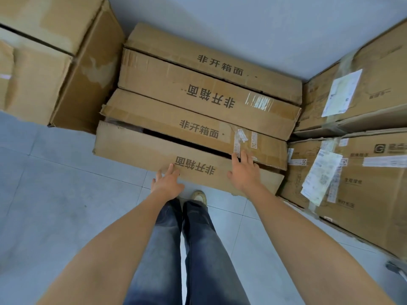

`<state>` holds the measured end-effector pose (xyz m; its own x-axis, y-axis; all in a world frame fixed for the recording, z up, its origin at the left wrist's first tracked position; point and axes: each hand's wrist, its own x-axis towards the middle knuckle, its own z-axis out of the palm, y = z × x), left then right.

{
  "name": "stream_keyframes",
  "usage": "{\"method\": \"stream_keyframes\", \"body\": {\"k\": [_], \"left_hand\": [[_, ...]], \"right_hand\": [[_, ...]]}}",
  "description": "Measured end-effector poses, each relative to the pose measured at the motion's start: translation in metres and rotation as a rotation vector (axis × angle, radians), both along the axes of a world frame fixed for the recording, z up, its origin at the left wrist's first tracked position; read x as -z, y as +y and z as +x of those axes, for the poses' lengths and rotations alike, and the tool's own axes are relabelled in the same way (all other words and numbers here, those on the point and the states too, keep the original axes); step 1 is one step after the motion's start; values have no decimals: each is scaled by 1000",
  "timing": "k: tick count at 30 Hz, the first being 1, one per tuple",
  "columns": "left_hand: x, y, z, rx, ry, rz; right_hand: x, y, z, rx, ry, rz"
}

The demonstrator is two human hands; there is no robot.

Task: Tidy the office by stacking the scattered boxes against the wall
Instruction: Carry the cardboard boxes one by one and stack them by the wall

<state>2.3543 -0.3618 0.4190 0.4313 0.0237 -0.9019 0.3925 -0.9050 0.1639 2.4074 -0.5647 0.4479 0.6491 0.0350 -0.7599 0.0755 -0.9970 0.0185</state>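
Observation:
Several long flat cardboard boxes with black printed characters stand on edge side by side, leaning back toward the pale wall (264,29). The nearest box (136,148) is closest to me, and a dark gap separates it from the box behind (171,116). My left hand (168,182) rests with straight fingers on the near edge of the nearest box. My right hand (244,172) lies flat on that box's top, its fingers reaching the gap and the taped label. Neither hand holds anything.
A big cardboard box (55,62) stands at the left against the wall. Two labelled boxes (352,168) are stacked at the right. My legs and one shoe (199,197) stand on the grey tiled floor (55,205) just before the row.

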Motion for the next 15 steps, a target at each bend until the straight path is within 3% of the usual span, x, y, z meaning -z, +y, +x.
{"method": "stream_keyframes", "body": {"k": [4,9,15], "left_hand": [[-31,5,1,-6,-15,-21],[-74,17,-8,-317,-28,-77],[-137,34,-19,-487,-223,-140]], "right_hand": [[-32,7,-13,94,-48,53],[-74,6,-32,189,-183,74],[-127,2,-54,396,-315,210]]}}
